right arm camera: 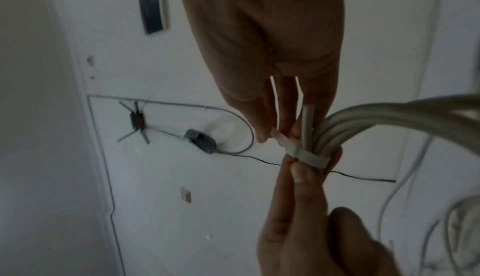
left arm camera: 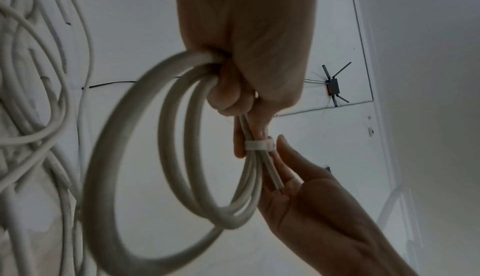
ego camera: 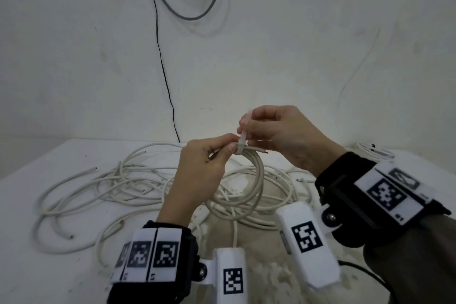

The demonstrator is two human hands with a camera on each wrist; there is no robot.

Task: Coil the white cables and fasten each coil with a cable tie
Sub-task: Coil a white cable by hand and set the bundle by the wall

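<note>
A small coil of white cable (ego camera: 249, 180) hangs above the table, held at its top by my left hand (ego camera: 209, 163), whose thumb and fingers pinch the bundled strands. A white cable tie (ego camera: 243, 142) wraps the bundle there; its free tail sticks up. My right hand (ego camera: 269, 131) pinches that tail between thumb and forefinger. In the left wrist view the coil (left arm camera: 145, 157) loops down from my left hand (left arm camera: 244, 54) and the tie band (left arm camera: 258, 145) sits snug round the strands. In the right wrist view the tie (right arm camera: 306, 157) crosses the bundle (right arm camera: 363, 124).
Several loose white cables (ego camera: 106, 187) lie tangled over the white table (ego camera: 37, 254). A black wire (ego camera: 160, 57) and a grey cable loop (ego camera: 192, 7) hang on the wall behind. More white cable (ego camera: 375, 153) lies at the table's far right.
</note>
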